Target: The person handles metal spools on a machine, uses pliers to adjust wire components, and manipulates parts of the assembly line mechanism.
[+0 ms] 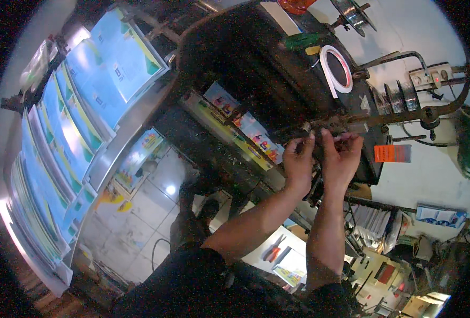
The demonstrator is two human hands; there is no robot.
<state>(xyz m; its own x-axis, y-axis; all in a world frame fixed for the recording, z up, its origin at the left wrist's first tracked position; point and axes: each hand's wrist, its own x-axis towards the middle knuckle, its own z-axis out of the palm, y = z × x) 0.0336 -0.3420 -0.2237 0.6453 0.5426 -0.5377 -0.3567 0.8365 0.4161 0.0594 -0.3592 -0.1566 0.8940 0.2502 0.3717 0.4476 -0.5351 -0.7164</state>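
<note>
My left hand (298, 168) and my right hand (342, 159) are raised side by side at the metal head (330, 126) of a dark machine. The fingers of my left hand are pinched at the near side of that metal part. On the right, my thumb points up while the other fingers curl in close to the metal. Whatever either hand grips is too small and dark to make out. Left of my hands, a printed booklet sheet (243, 126) with colourful cartoon figures lies along the machine's slanted ledge.
Stacks of blue-and-green booklets (113, 63) fill a metal-edged table at left. A white tape roll (335, 70), wire spools (394, 98) and an orange card (392, 153) are around the machine. Red-handled pliers (273, 250) lie on a white surface below my arms.
</note>
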